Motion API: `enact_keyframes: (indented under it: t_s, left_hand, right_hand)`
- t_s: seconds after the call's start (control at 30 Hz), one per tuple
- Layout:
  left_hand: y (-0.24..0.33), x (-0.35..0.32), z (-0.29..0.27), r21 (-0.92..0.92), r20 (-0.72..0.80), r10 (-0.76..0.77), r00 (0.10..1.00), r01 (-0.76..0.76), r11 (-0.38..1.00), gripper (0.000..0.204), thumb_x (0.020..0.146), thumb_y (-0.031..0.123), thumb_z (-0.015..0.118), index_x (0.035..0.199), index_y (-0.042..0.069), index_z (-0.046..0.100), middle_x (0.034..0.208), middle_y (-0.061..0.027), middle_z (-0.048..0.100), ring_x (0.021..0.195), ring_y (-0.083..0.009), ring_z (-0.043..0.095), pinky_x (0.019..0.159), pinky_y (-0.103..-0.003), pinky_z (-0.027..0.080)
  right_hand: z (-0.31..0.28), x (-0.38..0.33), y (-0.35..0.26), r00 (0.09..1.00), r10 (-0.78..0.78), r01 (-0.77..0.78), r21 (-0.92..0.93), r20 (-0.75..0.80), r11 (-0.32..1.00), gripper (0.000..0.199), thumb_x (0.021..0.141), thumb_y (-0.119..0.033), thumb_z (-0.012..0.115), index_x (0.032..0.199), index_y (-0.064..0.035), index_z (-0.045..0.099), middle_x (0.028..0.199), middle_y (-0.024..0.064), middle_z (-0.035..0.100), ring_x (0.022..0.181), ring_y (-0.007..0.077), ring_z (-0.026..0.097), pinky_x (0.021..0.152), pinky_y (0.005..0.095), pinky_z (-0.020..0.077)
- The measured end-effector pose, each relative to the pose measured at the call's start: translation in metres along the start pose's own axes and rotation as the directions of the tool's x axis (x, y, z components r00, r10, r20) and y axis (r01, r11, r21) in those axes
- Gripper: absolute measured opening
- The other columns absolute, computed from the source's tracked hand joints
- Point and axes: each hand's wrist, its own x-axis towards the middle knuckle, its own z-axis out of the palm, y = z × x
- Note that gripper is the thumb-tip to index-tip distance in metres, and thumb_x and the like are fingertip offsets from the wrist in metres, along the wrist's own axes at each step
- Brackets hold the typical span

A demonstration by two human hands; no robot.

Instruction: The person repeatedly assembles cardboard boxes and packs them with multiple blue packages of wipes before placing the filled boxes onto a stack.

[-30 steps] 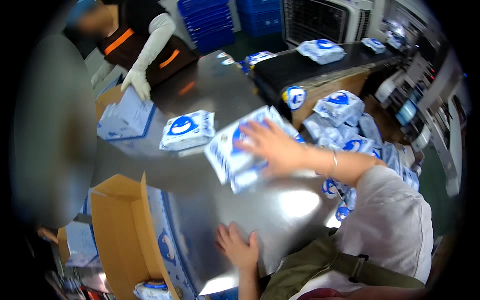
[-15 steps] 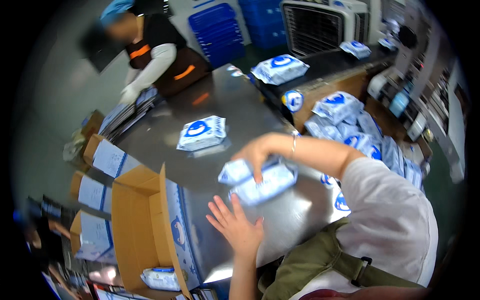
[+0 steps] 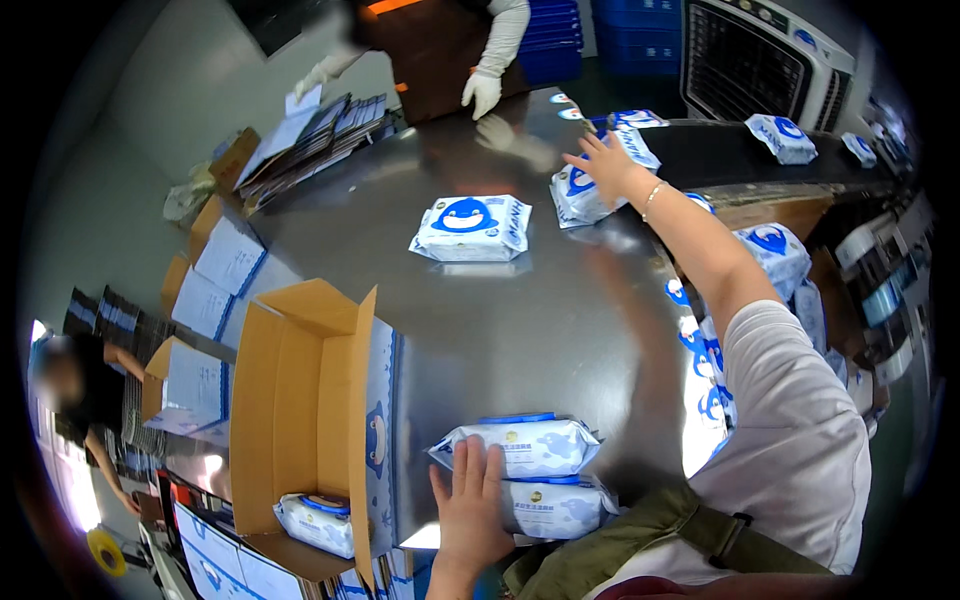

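My right hand [image 3: 608, 172], fingers spread, reaches across the table and rests on a white-and-blue pack of wipes [image 3: 577, 204] at the conveyor's end. Close to me, two more packs of wipes stand on edge side by side, the farther one [image 3: 550, 447] and the nearer one [image 3: 562, 512]. The outstretched fingers of my left hand [image 3: 470, 515] lie against their left ends. Another pack [image 3: 470, 226], whale picture up, lies flat mid-table. To the left is an open cardboard box [image 3: 262, 420] with one wipes pack [image 3: 318, 524] at its near end.
More packs [image 3: 782, 138] sit on the black conveyor belt [image 3: 690, 150]. Packs are heaped in a bin [image 3: 775, 255] to the right. Open boxes [image 3: 200, 300] line the table's left side. A gloved co-worker [image 3: 440, 60] stands beyond flattened cartons [image 3: 320, 140]; another person [image 3: 85, 375] is far left.
My right hand has let go of the packs near me and moved far and right to the pack by the conveyor. The two packs now stand closer to me, beside my left hand.
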Motion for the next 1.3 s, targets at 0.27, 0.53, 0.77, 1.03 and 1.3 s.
enact_keyframes:
  t_s: [0.27,0.53,0.77,1.03,1.3]
  left_hand:
    - [-0.01,0.001,0.008,-0.105,-0.018,-0.006,1.0,0.004,0.994,0.109,0.05,0.014,0.077,0.146,0.005,0.027,0.151,-0.0228,0.022,0.141,-0.0405,0.019,0.104,-0.068,0.016]
    - [-0.012,0.005,0.007,-0.155,-0.051,0.003,0.999,-0.01,0.988,0.104,0.051,0.011,0.072,0.146,0.007,0.029,0.15,-0.0224,0.024,0.14,-0.04,0.021,0.102,-0.067,0.019]
    - [-0.015,0.003,0.006,-0.15,-0.08,0.015,0.997,-0.027,0.988,0.103,0.051,0.007,0.071,0.146,0.007,0.029,0.15,-0.0215,0.024,0.14,-0.0373,0.023,0.104,-0.064,0.021]
    - [-0.015,-0.002,0.007,-0.161,-0.12,0.063,0.991,-0.082,0.984,0.096,0.055,0.003,0.069,0.144,0.006,0.031,0.15,-0.0227,0.024,0.14,-0.0411,0.021,0.104,-0.063,0.021]
    - [-0.004,-0.05,0.061,-0.492,-0.547,-0.508,0.665,0.235,0.838,0.068,0.068,0.008,0.073,0.129,-0.001,0.044,0.126,-0.0222,0.048,0.114,-0.0376,0.05,0.096,-0.04,0.04]
  right_hand:
    - [-0.03,-0.031,-0.031,0.985,0.156,-0.066,0.662,-0.078,0.747,0.085,0.042,-0.015,0.083,0.122,-0.0087,0.057,0.11,0.0162,0.065,0.102,0.0333,0.061,0.093,0.0354,0.0463]
    - [-0.091,0.109,-0.14,0.95,0.001,0.224,0.687,-0.311,0.692,0.073,0.051,-0.023,0.077,0.122,-0.0166,0.061,0.107,0.0148,0.066,0.1,0.0334,0.061,0.085,0.0378,0.0496]
    - [-0.094,0.032,-0.161,0.958,-0.168,0.282,0.649,-0.233,0.707,0.063,0.057,-0.02,0.071,0.12,-0.0141,0.062,0.102,0.0152,0.067,0.097,0.0328,0.063,0.082,0.0392,0.0506]
    - [-0.085,-0.205,-0.179,0.941,-0.14,0.261,0.396,-0.31,0.881,0.115,0.042,-0.028,0.09,0.142,-0.0134,0.035,0.141,0.0239,0.035,0.129,0.0444,0.035,0.106,0.0574,0.026]
    - [-0.032,-0.078,-0.072,0.902,-0.315,-0.168,0.912,0.296,0.375,0.122,0.04,-0.048,0.09,0.14,-0.0028,0.037,0.13,0.0187,0.054,0.121,0.0317,0.052,0.102,0.0352,0.0378]
